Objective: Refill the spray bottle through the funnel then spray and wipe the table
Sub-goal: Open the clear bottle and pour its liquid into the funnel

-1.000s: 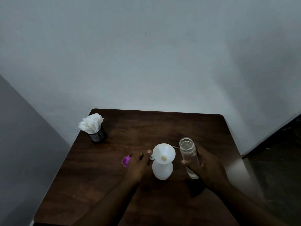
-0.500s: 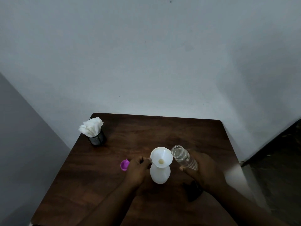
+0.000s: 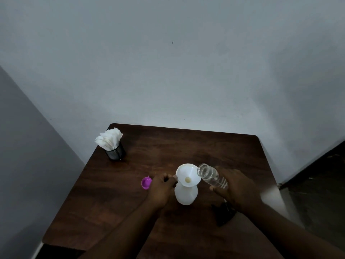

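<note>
Facing a grey wall (image 3: pixel 168 71), with a dark wooden table (image 3: pixel 186 146) standing against it; light is dim. Right hand (image 3: pixel 237 187) is gripping a clear bottle (image 3: pixel 211 176), fingers curled round its lower body, and is tilting it so the open mouth is lying just over the right rim of the funnel (image 3: pixel 186 174). A little liquid is showing inside the clear bottle; cannot tell whether any is running out. Left hand (image 3: pixel 160 189) is pinching the funnel's left rim, fingers curled together. White spray bottle (image 3: pixel 186 195) is standing upright near the table's middle, between the two hands, with the funnel sitting in its neck. Black mesh cup (image 3: pixel 113 153) is standing at the far left corner, holding white napkins (image 3: pixel 109 138). Black item (image 3: pixel 224 214) is lying beside the right forearm, too dark to identify. Purple cap (image 3: pixel 146 182) is lying just left of the left hand
</note>
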The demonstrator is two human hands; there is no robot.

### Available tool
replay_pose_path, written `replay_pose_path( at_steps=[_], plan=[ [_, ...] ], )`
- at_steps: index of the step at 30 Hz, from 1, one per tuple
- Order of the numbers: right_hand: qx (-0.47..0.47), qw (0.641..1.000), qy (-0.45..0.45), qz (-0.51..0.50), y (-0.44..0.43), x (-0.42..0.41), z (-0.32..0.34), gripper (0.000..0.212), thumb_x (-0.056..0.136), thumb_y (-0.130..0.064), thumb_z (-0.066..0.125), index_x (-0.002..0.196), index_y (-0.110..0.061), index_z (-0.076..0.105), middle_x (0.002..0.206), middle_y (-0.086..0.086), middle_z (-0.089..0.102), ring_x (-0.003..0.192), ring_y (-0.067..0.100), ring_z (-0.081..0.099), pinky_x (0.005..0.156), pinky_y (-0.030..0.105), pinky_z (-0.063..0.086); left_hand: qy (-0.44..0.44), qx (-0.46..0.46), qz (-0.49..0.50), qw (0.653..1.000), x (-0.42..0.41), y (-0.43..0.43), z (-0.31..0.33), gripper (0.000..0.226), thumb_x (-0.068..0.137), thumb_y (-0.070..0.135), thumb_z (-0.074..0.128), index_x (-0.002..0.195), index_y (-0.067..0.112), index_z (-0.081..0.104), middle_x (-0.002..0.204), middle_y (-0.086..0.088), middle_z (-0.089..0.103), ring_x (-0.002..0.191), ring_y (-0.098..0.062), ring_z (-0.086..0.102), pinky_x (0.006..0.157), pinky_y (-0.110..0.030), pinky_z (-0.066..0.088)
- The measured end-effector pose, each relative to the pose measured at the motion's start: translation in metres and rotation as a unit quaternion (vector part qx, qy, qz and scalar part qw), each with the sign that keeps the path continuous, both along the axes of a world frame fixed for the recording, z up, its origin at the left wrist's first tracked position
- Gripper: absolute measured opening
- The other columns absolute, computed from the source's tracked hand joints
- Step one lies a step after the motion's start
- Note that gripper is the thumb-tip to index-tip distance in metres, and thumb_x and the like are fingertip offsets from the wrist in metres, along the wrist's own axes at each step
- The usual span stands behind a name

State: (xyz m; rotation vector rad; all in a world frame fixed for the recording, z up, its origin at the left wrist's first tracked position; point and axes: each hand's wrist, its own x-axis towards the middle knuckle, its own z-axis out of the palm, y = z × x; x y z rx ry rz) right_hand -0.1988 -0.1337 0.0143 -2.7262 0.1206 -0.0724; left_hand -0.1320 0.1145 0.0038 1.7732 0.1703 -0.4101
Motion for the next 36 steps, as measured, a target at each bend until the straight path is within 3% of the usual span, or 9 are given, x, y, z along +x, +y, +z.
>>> replay_pose_path(
  at_steps=[6, 15, 29, 36],
  plan=[
    [-0.03, 0.999, 0.017, 0.006, -0.0028, 0.0028, 0.0018, 0.071, 0.072, -0.071, 0.063, 0.134, -0.041, 0.049, 0.121, -0.019, 0.063, 0.11, 0.009, 0.059, 0.084, 0.039, 0.055, 0.001, -0.01, 0.003, 1.0, 0.0004, -0.0005, -0.0009, 0.022, 0.098, 0.018, 0.063, 0.082, 0.003, 0.069, 0.074, -0.005, 0.069, 0.06, -0.005, 0.054, 0.062, -0.024, 0.043],
    [-0.048, 0.999, 0.015, 0.005, -0.0036, 0.0015, 0.0078, 0.071, 0.074, -0.053, 0.079, 0.137, -0.03, 0.055, 0.125, -0.01, 0.064, 0.114, 0.018, 0.059, 0.085, 0.041, 0.054, 0.005, -0.01, 0.001, 1.0, -0.0004, 0.0005, -0.0017, 0.021, 0.098, 0.019, 0.063, 0.081, 0.006, 0.069, 0.079, -0.006, 0.072, 0.065, -0.008, 0.057, 0.068, -0.029, 0.045],
    [-0.063, 0.998, 0.002, 0.02, -0.0072, 0.0037, 0.0087, 0.07, 0.073, -0.053, 0.08, 0.135, -0.03, 0.056, 0.122, -0.009, 0.066, 0.111, 0.018, 0.059, 0.081, 0.04, 0.055, 0.009, -0.012, 0.011, 1.0, -0.0002, 0.0002, -0.0031, 0.023, 0.098, 0.02, 0.063, 0.085, 0.001, 0.069, 0.077, -0.005, 0.071, 0.065, -0.008, 0.057, 0.069, -0.03, 0.046],
    [-0.072, 0.997, 0.001, 0.023, -0.0069, 0.0042, 0.0089, 0.07, 0.073, -0.052, 0.08, 0.135, -0.029, 0.057, 0.121, -0.008, 0.067, 0.109, 0.018, 0.06, 0.079, 0.038, 0.055, 0.012, -0.011, 0.01, 1.0, 0.0003, 0.0001, -0.003, 0.021, 0.098, 0.019, 0.063, 0.087, 0.003, 0.07, 0.075, -0.001, 0.07, 0.062, -0.003, 0.058, 0.064, -0.023, 0.045]
  ],
)
